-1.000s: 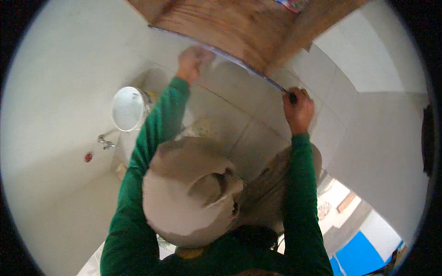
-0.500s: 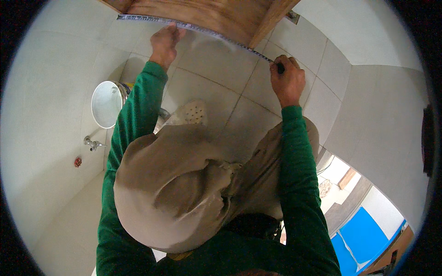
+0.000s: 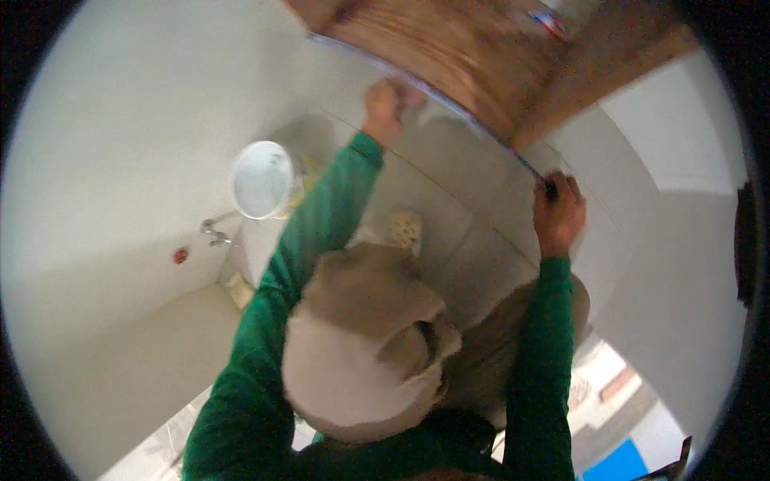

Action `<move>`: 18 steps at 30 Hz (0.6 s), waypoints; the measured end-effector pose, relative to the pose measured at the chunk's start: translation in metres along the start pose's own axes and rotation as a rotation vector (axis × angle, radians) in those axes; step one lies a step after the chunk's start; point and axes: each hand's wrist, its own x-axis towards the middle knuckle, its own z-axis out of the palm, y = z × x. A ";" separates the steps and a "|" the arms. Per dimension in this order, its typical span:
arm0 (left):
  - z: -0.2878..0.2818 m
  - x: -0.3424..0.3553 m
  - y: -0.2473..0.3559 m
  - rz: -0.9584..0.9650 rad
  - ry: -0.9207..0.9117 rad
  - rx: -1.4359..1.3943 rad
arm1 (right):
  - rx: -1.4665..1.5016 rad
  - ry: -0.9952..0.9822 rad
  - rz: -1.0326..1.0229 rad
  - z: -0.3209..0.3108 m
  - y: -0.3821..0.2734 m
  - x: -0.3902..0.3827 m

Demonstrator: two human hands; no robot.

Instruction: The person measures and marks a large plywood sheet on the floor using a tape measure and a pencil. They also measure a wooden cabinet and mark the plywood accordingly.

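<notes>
A tape measure's pale strip (image 3: 451, 103) runs along the front edge of a wooden panel (image 3: 449, 48), slanting down to the right. My left hand (image 3: 387, 106) is closed at the strip's near edge, with its fingertips against it; motion blurs them. The strip's far left end lies by the wood's corner, past my left hand. At the right, beyond the wooden corner, my right hand (image 3: 560, 215) wraps round the dark case (image 3: 551, 191) of the tape measure, where the strip comes out. Most of the case is hidden in my fingers.
A white bucket (image 3: 263, 180) stands left of my left forearm. On the left wall are a metal tap (image 3: 215, 232) and a red fitting (image 3: 180, 255). Grey floor tiles (image 3: 433, 208) lie below. A shoe with holes (image 3: 405, 228) shows by my knee. A blue panel (image 3: 616, 465) is at lower right.
The view has swung, so the wood, tape and both hands sit further right and lower. Both hands keep their places along the tape. More of the wooden panel shows.
</notes>
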 end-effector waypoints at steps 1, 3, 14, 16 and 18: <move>0.009 -0.001 0.012 -0.148 0.063 -0.115 | 0.049 -0.028 -0.020 -0.002 0.003 0.000; 0.029 -0.005 0.038 -0.299 0.184 -0.399 | 0.044 -0.001 -0.050 0.000 0.003 -0.002; 0.037 -0.018 0.027 -0.192 0.133 -0.554 | 0.164 0.070 -0.069 0.009 0.023 -0.007; 0.001 -0.010 0.010 -0.153 0.010 -0.402 | 0.088 0.037 -0.071 0.007 0.012 -0.003; 0.006 -0.012 0.014 -0.081 -0.002 -0.182 | 0.047 -0.008 0.014 0.000 -0.003 0.003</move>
